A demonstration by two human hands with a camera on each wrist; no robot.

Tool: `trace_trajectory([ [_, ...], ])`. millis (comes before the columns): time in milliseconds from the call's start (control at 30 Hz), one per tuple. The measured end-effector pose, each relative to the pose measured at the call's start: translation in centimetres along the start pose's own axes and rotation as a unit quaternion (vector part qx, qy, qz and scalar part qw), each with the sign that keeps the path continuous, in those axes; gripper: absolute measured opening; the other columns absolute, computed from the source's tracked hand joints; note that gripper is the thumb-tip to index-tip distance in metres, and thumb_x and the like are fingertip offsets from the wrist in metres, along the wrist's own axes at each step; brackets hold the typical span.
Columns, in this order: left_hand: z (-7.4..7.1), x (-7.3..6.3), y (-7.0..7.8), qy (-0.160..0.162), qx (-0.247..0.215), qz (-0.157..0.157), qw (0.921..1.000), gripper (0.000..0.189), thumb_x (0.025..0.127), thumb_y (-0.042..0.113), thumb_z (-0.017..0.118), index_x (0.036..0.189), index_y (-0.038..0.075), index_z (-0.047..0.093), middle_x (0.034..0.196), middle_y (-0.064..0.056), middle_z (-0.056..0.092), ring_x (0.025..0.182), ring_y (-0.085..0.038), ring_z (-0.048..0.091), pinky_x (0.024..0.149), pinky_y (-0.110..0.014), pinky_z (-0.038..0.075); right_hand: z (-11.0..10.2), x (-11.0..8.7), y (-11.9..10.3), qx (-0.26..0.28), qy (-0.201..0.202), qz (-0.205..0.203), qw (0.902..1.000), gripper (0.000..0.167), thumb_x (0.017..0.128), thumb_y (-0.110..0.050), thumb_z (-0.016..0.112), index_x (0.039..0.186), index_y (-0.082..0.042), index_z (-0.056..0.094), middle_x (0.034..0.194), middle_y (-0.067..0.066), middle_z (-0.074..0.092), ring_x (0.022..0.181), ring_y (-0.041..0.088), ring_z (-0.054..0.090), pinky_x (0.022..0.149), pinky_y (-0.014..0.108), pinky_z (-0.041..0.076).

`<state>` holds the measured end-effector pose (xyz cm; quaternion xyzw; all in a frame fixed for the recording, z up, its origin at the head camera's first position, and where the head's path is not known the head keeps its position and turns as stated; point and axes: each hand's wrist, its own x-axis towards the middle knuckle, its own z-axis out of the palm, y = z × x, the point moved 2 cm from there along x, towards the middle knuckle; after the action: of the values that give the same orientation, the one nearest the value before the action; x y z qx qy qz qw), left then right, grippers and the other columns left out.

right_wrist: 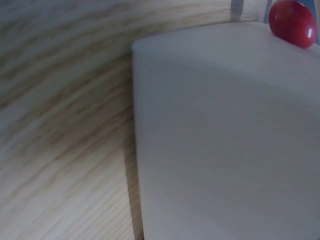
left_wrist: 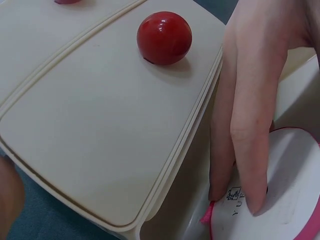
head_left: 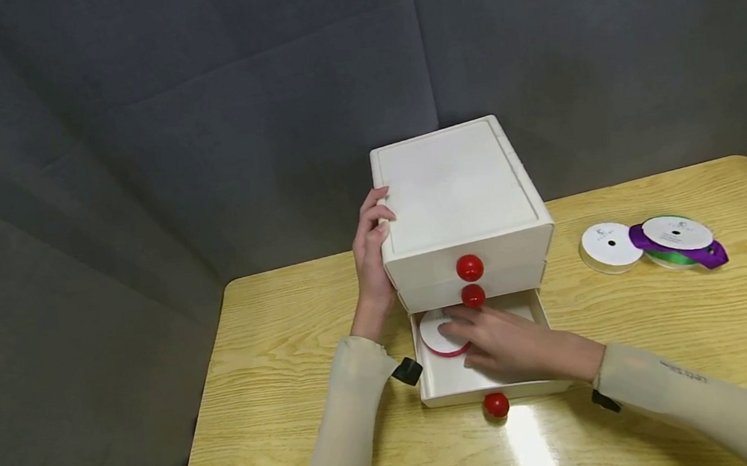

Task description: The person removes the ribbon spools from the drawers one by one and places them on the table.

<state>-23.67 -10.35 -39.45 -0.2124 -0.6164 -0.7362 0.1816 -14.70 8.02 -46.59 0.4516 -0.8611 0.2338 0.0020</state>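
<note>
A white cabinet of small drawers [head_left: 457, 187] stands on the table, with red ball knobs on its fronts. My left hand [head_left: 372, 255] holds its left side, fingers bent over the top edge. Below, the bottom drawer [head_left: 452, 387] is pulled out. In it lies a white-faced ribbon spool [head_left: 433, 332] with a pink rim. My right hand [head_left: 508, 340] reaches into that drawer, its extended fingers [left_wrist: 252, 150] touching the spool's face and edge in the left wrist view. Mostly the drawer's outside [right_wrist: 225, 140] fills the right wrist view; the right hand is out of sight there.
Right of the cabinet lie a white ribbon spool [head_left: 611, 244] and a green ribbon spool [head_left: 677, 234], with loose purple ribbon [head_left: 710, 255] around the green one. A dark curtain [head_left: 268, 123] hangs behind the wooden table [head_left: 290, 353]. The bottom drawer's knob [head_left: 496, 406] juts towards me.
</note>
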Motion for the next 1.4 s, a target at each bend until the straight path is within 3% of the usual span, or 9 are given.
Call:
trace_trajectory([
  [133,0.0,0.0,0.0,0.001,-0.001,-0.004,1.0000,0.024,0.094,0.023,0.039,0.095,0.033,0.060,0.150,-0.010,0.048,0.147,-0.024,0.034,0.121,-0.046,0.023,0.0,0.2,0.1,0.013,0.004,0.000,0.9999,0.048,0.084,-0.004,0.074,0.131,-0.006,0.062,0.119,0.010,0.065,0.078,0.011,0.057,0.069,0.026,0.053],
  [367,0.0,0.0,-0.1,0.003,0.005,-0.004,1.0000,0.024,0.093,0.023,0.039,0.096,0.033,0.060,0.149,-0.010,0.049,0.148,-0.024,0.034,0.121,-0.046,0.022,0.0,0.3,0.4,0.064,-0.019,0.040,0.9969,0.056,0.090,-0.008,0.074,0.143,-0.005,0.056,0.099,0.003,0.068,0.063,0.005,0.049,0.059,0.022,0.048],
  [500,0.0,0.0,-0.1,0.002,0.006,-0.001,1.0000,0.025,0.093,0.021,0.039,0.095,0.034,0.060,0.149,-0.008,0.049,0.147,-0.024,0.035,0.121,-0.046,0.023,0.2,0.4,0.7,0.056,-0.025,0.035,0.9975,0.060,0.092,-0.013,0.075,0.148,-0.007,0.054,0.113,0.008,0.069,0.064,0.005,0.051,0.063,0.025,0.050],
  [600,-0.1,0.0,-0.1,0.000,0.004,0.000,1.0000,0.026,0.093,0.020,0.039,0.095,0.035,0.060,0.149,-0.007,0.049,0.147,-0.023,0.035,0.121,-0.046,0.022,0.4,0.6,1.0,0.046,-0.018,0.023,0.9985,0.060,0.091,-0.015,0.077,0.146,-0.008,0.055,0.132,0.011,0.065,0.080,0.011,0.060,0.076,0.031,0.055],
  [767,-0.1,0.0,0.0,0.001,0.004,-0.003,1.0000,0.026,0.093,0.021,0.039,0.095,0.035,0.060,0.149,-0.006,0.049,0.147,-0.023,0.035,0.121,-0.047,0.022,0.5,0.8,1.5,0.061,-0.011,0.021,0.9979,0.060,0.088,-0.015,0.082,0.143,-0.007,0.059,0.137,0.011,0.064,0.106,0.022,0.065,0.091,0.042,0.056],
  [1033,0.0,0.0,0.1,0.002,0.007,-0.005,1.0000,0.026,0.093,0.021,0.038,0.096,0.035,0.060,0.149,-0.007,0.049,0.147,-0.023,0.035,0.121,-0.047,0.022,0.1,0.5,1.3,0.130,-0.023,0.047,0.9901,0.055,0.081,-0.012,0.084,0.133,-0.005,0.067,0.129,0.010,0.068,0.089,0.010,0.058,0.078,0.029,0.052],
  [1200,-0.1,0.0,0.2,0.004,0.007,-0.003,1.0000,0.025,0.093,0.021,0.039,0.095,0.034,0.060,0.149,-0.008,0.049,0.148,-0.023,0.035,0.122,-0.046,0.021,-0.6,-0.2,0.8,0.162,-0.013,0.075,0.9839,0.055,0.079,-0.014,0.088,0.130,-0.005,0.071,0.127,0.010,0.069,0.101,0.018,0.057,0.086,0.034,0.051],
  [1400,0.0,0.0,0.1,0.003,0.008,-0.011,0.9999,0.025,0.093,0.022,0.039,0.095,0.035,0.060,0.150,-0.007,0.048,0.148,-0.022,0.035,0.122,-0.047,0.021,-1.3,-0.9,0.2,0.174,0.009,0.103,0.9792,0.054,0.078,-0.015,0.089,0.129,-0.008,0.073,0.128,0.012,0.068,0.105,0.021,0.057,0.085,0.036,0.050],
])
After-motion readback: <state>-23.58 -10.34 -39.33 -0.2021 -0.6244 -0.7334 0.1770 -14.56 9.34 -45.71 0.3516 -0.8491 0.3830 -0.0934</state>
